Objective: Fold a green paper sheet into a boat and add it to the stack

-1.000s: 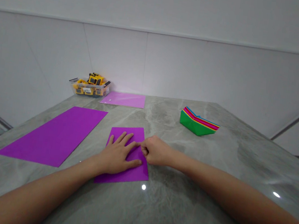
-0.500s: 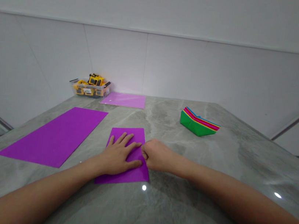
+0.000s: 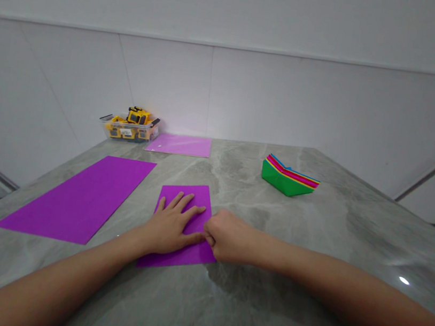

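A smaller purple sheet of paper (image 3: 171, 260), which looks folded, lies on the table in front of me. My left hand (image 3: 170, 229) is spread flat on it, fingers apart, thumb pointing right. Curled into a fist, my right hand (image 3: 229, 236) rests on the paper's right edge, close to the left thumb, and covers part of that edge. Left of them lies a larger purple sheet (image 3: 78, 200), flat and untouched by either hand.
The grey marbled table (image 3: 264, 293) reaches back to a white wall (image 3: 267, 94). A folded paper boat (image 3: 290, 181), green with coloured layers, stands at right. A clear bin (image 3: 133, 132) holds yellow toy vehicles (image 3: 139, 116) beside pink sheets (image 3: 181, 145) at the back.
My right fist has slid toward me along the right edge of the smaller purple paper. My left hand stays spread in the same place.
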Demonstrator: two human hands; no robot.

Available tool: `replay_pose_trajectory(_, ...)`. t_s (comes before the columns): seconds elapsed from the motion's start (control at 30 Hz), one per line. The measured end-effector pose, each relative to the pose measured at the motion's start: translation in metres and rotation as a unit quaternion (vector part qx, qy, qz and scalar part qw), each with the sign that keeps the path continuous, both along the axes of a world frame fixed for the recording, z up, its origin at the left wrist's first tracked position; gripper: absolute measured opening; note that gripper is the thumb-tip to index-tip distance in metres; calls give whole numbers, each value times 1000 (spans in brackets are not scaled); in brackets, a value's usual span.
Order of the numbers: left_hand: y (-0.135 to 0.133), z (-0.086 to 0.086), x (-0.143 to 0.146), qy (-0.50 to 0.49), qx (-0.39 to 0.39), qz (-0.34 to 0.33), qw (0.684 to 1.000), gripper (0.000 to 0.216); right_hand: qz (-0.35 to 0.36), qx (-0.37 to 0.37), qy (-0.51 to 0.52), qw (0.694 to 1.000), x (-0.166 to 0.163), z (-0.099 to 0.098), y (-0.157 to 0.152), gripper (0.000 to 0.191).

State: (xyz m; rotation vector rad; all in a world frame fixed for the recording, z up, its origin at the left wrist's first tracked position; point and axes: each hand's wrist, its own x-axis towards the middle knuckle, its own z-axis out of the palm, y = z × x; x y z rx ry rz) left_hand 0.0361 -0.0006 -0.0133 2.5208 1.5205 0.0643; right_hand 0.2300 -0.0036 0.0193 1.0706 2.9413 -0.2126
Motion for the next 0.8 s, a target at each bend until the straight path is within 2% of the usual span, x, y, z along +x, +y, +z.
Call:
replay_pose_trajectory(0.2, 0, 0, 0, 7, 3, 3, 1000, 79, 48, -12, 2, 999, 2, 2, -3, 16)
replay_pose_trajectory(0.6, 0, 1, 1, 7, -6, 7, 1000, 76, 53, -71, -23, 996, 0, 18, -17, 13)
replay_pose_trajectory(0.63, 0, 1, 1, 6, -8, 7, 1000, 76, 49, -102, -31, 993, 0, 19, -17, 13)
replay_pose_trajectory(0.7, 0, 2, 0, 4, -13, 6, 1000, 76, 49, -250, -72, 964, 0, 20, -16, 18)
replay_pose_trajectory(0.77, 0, 2, -1, -1, -16, 2, 1000, 77, 63, -425, -106, 897, 1, 20, -12, 24)
replay_pose_trajectory(0.8, 1, 3, -2, -2, -17, -2, 1000, 78, 72, -478, -105, 869, 2, 19, -9, 26)
